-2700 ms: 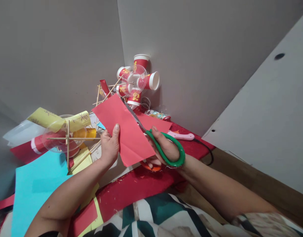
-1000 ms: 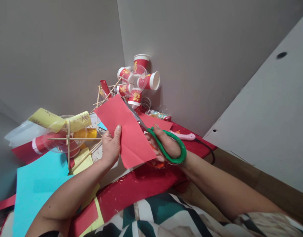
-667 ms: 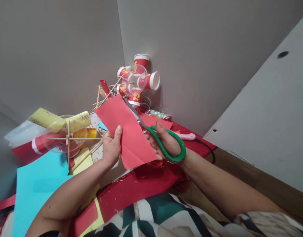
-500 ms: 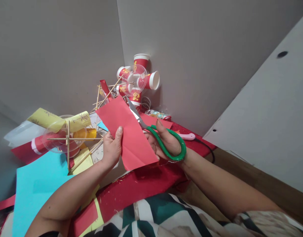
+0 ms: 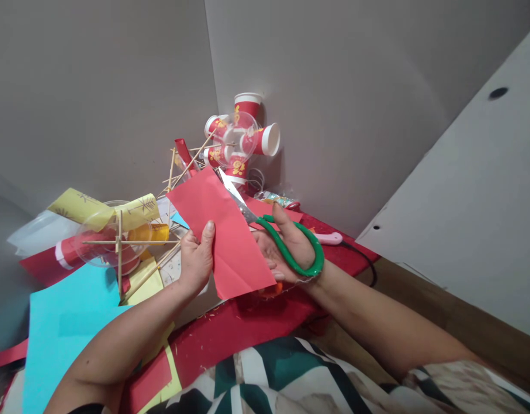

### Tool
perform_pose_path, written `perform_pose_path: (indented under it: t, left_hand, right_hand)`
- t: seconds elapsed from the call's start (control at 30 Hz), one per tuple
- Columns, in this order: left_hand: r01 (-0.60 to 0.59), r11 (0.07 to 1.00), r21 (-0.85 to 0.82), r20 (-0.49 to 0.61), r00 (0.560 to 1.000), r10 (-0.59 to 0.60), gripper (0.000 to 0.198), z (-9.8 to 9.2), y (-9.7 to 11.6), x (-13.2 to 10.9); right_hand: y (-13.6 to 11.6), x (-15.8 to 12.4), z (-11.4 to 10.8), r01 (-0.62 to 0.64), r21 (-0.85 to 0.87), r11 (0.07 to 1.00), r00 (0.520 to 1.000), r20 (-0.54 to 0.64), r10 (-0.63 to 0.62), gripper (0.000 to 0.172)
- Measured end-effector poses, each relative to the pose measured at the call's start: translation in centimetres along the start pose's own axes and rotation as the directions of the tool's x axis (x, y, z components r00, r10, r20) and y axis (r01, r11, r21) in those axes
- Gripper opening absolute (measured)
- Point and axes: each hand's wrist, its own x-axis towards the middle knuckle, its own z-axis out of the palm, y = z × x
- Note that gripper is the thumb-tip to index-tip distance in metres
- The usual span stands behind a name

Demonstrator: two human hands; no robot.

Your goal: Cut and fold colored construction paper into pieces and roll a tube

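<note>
Between my hands is a sheet of red paper, tilted and lightly creased. My left hand grips its left edge, thumb on top and fingers hidden underneath. With my right hand I hold scissors with green handles, the thumb through one loop. The metal blades lie along the paper's upper right edge, pointing up and away. Part of my right hand's fingers is hidden behind the paper.
Red paper cups joined to a clear disc stand in the wall corner. Wooden sticks form a cross at left, near blue paper and yellow paper. A pink-handled tool with a black cord lies at right.
The scissor blades have shifted slightly up and left along the paper's edge, and my right hand with them. An orange bit now shows under the paper's lower corner. My left hand stays put.
</note>
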Motion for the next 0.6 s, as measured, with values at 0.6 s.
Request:
perform_pose_path:
  t: [0.6]
  left_hand:
    - [0.004, 1.0, -0.001, -0.01, 1.0, -0.004, 0.04, 0.22, 0.3, -0.11]
  right_hand:
    - [-0.35, -0.64, 0.37, -0.034, 0.009, 0.999, 0.998, 0.061, 0.033, 0.085]
